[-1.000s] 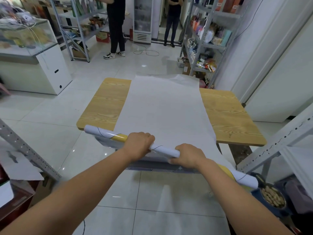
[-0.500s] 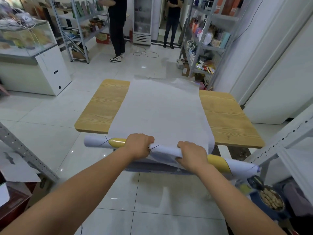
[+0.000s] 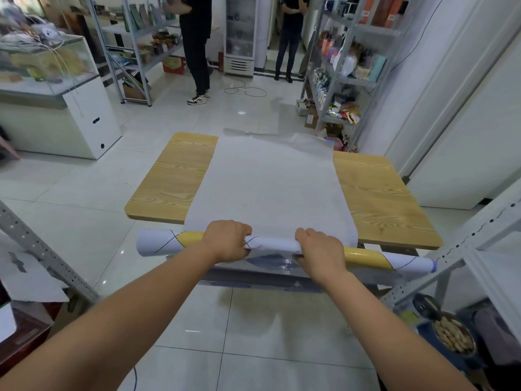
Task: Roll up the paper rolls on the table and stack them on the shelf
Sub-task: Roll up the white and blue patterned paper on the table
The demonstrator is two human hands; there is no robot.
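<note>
A long paper roll, white with yellow patches and thin dark lines, lies across the near edge of the wooden table. Its unrolled white sheet covers the middle of the table and hangs over the far edge. My left hand grips the roll left of centre. My right hand grips it right of centre. Both ends of the roll stick out past my hands. A loose printed layer hangs under the roll in front of the table.
A grey metal shelf frame stands at the near right, with a bowl of peanuts low beside it. Another slotted rail crosses the near left. Two people stand on the tiled floor beyond the table, between stocked shelves.
The roll has levelled out and moved closer to the table's near edge, and its right end rose. Both hands kept their grip and turned the roll a little.
</note>
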